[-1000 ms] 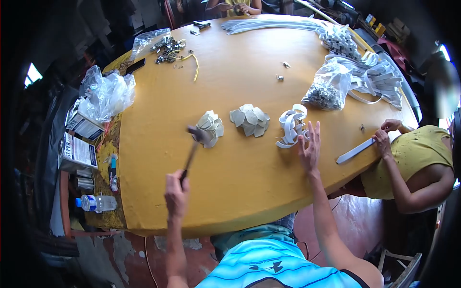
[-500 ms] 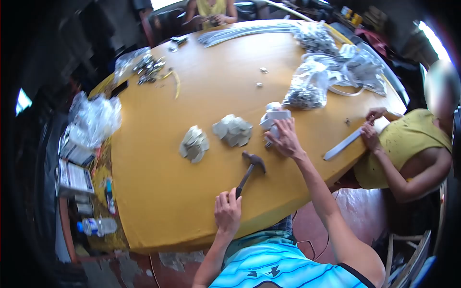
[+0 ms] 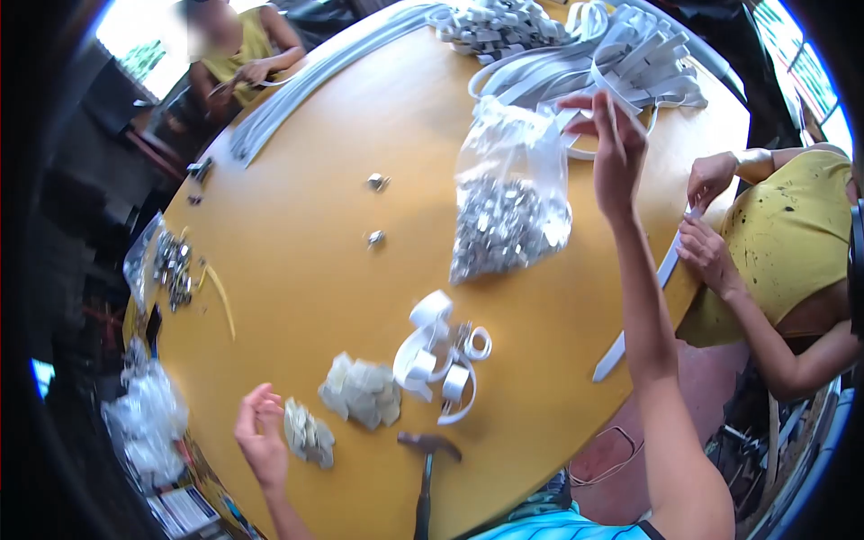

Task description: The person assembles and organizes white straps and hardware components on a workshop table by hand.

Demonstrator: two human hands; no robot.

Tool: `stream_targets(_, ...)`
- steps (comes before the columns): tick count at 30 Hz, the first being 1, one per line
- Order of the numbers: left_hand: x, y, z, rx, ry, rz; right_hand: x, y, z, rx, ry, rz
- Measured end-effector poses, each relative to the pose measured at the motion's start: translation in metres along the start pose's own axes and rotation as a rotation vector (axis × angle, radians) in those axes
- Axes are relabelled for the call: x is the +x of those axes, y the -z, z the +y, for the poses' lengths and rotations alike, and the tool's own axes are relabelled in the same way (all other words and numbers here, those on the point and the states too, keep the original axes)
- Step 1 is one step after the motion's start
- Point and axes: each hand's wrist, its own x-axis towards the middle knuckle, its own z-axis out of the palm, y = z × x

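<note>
My left hand (image 3: 261,441) is raised with loosely bent fingers and holds nothing, beside a small pile of thin greyish flakes (image 3: 309,435). A larger pile of similar flakes (image 3: 360,391) lies just beyond. Farther out, my right hand (image 3: 614,153) reaches with fingers apart and no object visible in it. It appears in front of a bundle of white flat straps (image 3: 643,63), right of a clear plastic bag (image 3: 508,220) with many small metal pieces. A hammer (image 3: 427,486) lies on the table near my body. Short curled white straps (image 3: 416,367) sit between the hammer and the bag.
At right, a co-worker's hands (image 3: 706,225) hold a white strap (image 3: 643,310) at the edge of the yellow-covered table (image 3: 297,252). Another person (image 3: 247,63) sits at the far left. Long grey strips (image 3: 301,99) run along the far edge; metal pieces (image 3: 175,265) lie at left.
My left hand has let go of the hammer and moved left to the flakes. My right hand has left the curled straps and reached forward. The camera view has turned right.
</note>
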Motion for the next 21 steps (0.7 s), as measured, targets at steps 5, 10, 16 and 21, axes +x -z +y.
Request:
stream_targets(5, 0.160, -0.073, 0.097, -0.020, -0.129, -0.244, 0.135, 0.010, 0.070, 0.141, -0.152, 0.137)
stream_targets(10, 0.298, -0.201, 0.183, -0.206, -0.087, -0.589, 0.266, 0.001, 0.158, -0.081, -0.280, -0.014)
stream_targets(16, 0.438, -0.364, 0.257, -0.213, -0.069, -0.552, 0.364, -0.029, 0.257, -0.721, -0.265, -0.070)
stream_targets(21, 0.506, -0.446, 0.308, -0.283, 0.103, -0.484, 0.368, -0.064, 0.314, -0.770, -0.618, -0.364)
